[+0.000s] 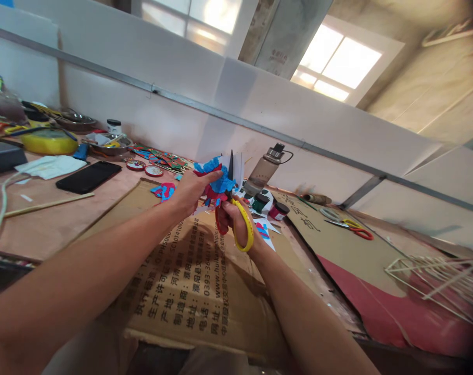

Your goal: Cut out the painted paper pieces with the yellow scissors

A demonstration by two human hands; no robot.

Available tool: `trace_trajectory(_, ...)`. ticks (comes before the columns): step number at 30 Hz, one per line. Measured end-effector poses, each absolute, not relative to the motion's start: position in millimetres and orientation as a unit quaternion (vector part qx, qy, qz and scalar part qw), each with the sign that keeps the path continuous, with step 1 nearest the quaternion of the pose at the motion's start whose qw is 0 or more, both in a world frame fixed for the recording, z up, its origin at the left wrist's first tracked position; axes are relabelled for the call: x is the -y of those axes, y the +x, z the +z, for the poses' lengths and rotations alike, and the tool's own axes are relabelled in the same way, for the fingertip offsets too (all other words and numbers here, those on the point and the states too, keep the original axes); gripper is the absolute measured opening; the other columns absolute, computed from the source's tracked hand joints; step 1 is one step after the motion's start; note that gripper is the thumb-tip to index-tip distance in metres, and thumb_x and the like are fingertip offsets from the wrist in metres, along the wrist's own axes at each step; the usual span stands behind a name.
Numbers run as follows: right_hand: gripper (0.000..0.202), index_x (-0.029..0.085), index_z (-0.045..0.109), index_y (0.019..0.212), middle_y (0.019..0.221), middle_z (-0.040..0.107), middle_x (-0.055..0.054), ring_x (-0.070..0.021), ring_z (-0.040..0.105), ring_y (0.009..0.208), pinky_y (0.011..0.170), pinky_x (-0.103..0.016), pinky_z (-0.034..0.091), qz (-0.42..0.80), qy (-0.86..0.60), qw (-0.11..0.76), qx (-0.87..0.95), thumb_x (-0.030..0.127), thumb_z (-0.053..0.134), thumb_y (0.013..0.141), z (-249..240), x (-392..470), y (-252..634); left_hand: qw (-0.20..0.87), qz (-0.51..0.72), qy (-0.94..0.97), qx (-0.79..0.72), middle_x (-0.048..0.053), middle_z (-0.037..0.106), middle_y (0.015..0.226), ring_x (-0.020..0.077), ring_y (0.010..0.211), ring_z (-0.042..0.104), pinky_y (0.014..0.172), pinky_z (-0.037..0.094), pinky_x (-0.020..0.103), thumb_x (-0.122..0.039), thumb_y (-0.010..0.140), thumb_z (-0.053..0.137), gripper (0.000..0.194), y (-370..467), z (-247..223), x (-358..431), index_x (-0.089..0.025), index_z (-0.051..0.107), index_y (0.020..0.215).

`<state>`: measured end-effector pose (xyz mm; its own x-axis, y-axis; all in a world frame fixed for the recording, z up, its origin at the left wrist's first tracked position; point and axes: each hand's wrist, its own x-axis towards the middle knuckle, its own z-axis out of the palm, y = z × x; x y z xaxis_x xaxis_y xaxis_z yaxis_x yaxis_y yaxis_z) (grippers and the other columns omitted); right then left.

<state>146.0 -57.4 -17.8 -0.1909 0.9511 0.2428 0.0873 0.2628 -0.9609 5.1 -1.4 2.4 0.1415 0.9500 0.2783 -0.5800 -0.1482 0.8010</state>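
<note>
My left hand (191, 191) grips a paper cut-out (220, 179) painted blue and crimson, raised above the cardboard. In my right hand (236, 220) are scissors (243, 229) with yellow and red handles. Their dark blades point upward beside the cut-out's right side; whether they touch its edge I cannot tell. White paper shows behind the blades. Left of the cut-out, a similar blue and crimson piece (164, 191) lies on the cardboard. Another painted piece (263, 232) lies on white paper just right of my right hand.
A printed cardboard sheet (174, 291) covers the table before me. Behind stand a bottle (261, 169) and paint jars (278, 211). A phone (88, 177) and bowls lie left. To the right are other scissors (351, 226) and a thin stick frame (435, 284).
</note>
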Motion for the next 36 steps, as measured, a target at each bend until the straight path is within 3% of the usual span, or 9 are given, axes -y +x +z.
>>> trace_trajectory(36,0.035,0.026,0.045,0.079,0.050,0.037,0.010,-0.0107,0.036,0.038,0.038,-0.027,0.031,0.458,-0.391,0.503,0.620,0.052,0.068,0.079,-20.6,53.7,144.7,0.625,0.611,0.439,-0.206,0.001,0.071,0.073,0.0142,0.064,0.064,0.069,0.055,0.030,-0.036,0.060,0.097,0.035,4.6,2.7,0.0,-0.016,0.072,0.077)
